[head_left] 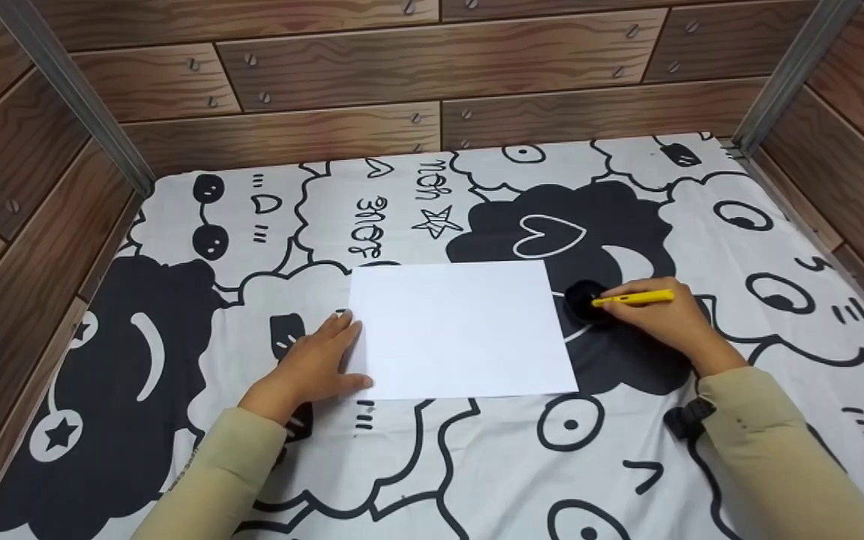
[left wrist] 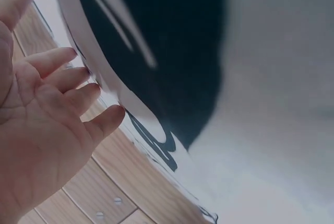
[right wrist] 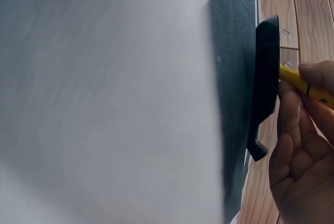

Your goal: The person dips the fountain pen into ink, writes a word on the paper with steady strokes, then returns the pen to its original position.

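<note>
A blank white sheet of paper (head_left: 462, 330) lies flat on the patterned cloth. My left hand (head_left: 316, 356) rests at its left edge, fingers spread, with the thumb and fingertips on or beside the paper; in the left wrist view the left hand (left wrist: 52, 114) shows its palm and relaxed fingers. To the right of the sheet stands a small, shallow black dish (head_left: 580, 300) with a spout-like projection, seen side-on in the right wrist view. My right hand (head_left: 653, 307) pinches a slim yellow pen (head_left: 646, 298), its front end over or inside the dish. The pen's tip is hidden.
A white cloth (head_left: 402, 457) with black cartoon prints covers the table. Wood-patterned panels (head_left: 327, 67) enclose the back and sides, with metal posts (head_left: 76, 90) at the corners. A small black object (head_left: 687, 420) sits at the right cuff.
</note>
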Tool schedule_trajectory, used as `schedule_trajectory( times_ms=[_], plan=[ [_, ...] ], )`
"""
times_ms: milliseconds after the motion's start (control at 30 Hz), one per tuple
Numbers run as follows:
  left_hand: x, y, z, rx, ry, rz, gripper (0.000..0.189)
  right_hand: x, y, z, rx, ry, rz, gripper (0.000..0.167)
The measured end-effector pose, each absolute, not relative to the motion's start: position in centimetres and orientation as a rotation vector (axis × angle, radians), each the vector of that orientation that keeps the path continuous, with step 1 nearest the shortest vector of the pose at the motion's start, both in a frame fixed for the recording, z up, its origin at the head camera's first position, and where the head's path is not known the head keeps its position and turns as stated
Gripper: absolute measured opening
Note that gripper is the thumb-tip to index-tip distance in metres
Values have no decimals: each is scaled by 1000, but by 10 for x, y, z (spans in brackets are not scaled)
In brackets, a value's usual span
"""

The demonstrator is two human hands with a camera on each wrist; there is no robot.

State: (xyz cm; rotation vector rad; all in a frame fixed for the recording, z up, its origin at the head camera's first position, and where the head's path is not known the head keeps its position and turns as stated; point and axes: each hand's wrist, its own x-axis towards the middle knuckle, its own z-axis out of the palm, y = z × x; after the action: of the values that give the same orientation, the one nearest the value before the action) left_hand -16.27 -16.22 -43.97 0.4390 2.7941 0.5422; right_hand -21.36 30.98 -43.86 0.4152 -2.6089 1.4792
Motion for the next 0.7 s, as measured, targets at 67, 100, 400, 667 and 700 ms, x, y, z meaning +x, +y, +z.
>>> schedule_trajectory(
  times_ms=[67, 100, 400, 667, 700],
  plan=[
    [-164, -163, -441, 453, 2790, 512, 89, -214, 310, -438, 418, -2610, 1478, 17],
    [-165, -164, -441, 454, 2787, 496, 91, -214, 310, -438, 417, -2611, 1476, 17],
    [-167, -166, -445, 468, 2787, 430, 97, -214, 310, -438, 420, -2617, 1472, 18],
    [-167, -166, -446, 468, 2782, 411, 97, -211, 309, -434, 421, -2627, 1472, 17],
    [-167, -166, -446, 467, 2783, 411, 97, -209, 306, -430, 420, -2630, 1469, 17]
  ],
)
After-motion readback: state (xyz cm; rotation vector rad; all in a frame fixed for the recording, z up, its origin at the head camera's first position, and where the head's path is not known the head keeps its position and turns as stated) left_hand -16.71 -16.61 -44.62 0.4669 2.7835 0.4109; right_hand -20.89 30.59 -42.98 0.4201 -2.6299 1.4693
